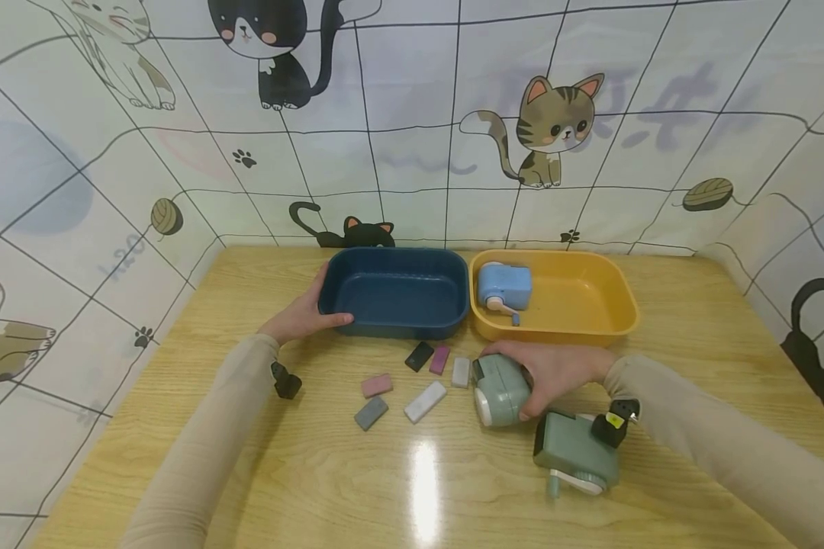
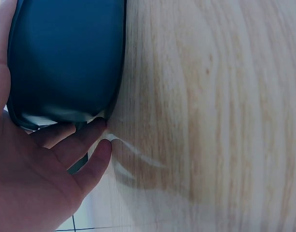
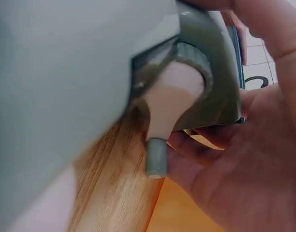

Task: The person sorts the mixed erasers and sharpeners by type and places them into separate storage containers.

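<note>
Head view: right of centre, the right hand [image 1: 556, 372] is gripping a green crank device [image 1: 506, 389]; centre-left, the left hand [image 1: 309, 311] is gripping the navy bin [image 1: 405, 329]. The device is probably behaving like stiff, slick, fairly light plastic, its broad body offering surer hold than its crank [image 3: 174, 89].

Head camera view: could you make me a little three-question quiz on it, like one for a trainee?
1. What does the right hand grip: A, a white block; B, a green device; C, a dark blue tray?
2. True or false: the blue device lies in the dark blue tray.
3. How many small blocks can you see lying on the table?

Key: 1 B; 2 false, it lies in the yellow tray; 3 six.
</note>
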{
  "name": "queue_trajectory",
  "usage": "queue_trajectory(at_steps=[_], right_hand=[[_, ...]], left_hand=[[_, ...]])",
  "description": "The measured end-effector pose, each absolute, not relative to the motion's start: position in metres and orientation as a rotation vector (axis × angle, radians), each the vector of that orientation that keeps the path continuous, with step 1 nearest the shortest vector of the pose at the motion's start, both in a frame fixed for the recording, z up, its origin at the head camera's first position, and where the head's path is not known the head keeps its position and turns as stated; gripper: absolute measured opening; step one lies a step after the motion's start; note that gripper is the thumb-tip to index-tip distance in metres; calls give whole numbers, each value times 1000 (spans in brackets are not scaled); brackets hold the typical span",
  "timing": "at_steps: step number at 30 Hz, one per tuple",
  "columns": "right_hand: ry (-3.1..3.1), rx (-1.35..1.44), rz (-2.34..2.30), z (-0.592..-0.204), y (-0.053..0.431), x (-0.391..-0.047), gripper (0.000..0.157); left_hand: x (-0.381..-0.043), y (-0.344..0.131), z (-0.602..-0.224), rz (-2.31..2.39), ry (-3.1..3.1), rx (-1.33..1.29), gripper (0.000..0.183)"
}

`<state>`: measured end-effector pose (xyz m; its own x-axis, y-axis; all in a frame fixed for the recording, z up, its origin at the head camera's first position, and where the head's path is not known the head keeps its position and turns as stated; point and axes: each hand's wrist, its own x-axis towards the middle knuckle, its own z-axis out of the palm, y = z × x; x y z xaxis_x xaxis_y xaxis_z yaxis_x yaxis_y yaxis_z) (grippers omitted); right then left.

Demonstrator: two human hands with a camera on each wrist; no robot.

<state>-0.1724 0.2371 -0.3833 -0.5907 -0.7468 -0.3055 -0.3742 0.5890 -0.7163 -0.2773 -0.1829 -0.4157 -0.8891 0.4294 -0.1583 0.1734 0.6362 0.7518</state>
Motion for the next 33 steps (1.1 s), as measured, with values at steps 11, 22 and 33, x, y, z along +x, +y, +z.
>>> queue_trajectory(at_steps=[11,22,33], right_hand=[[2218,-954,-936,-381,236,-171,88],[2216,-903,-954,-373,236,-171,90],[2175,-814,-1012,-364,242,-172,92]], left_hand=[[-278,-183,-418,1086,2558,478,116],[-276,-182,-418,1098,2557,471,116],[-276,-182,-416,1132,2535,477,114]])
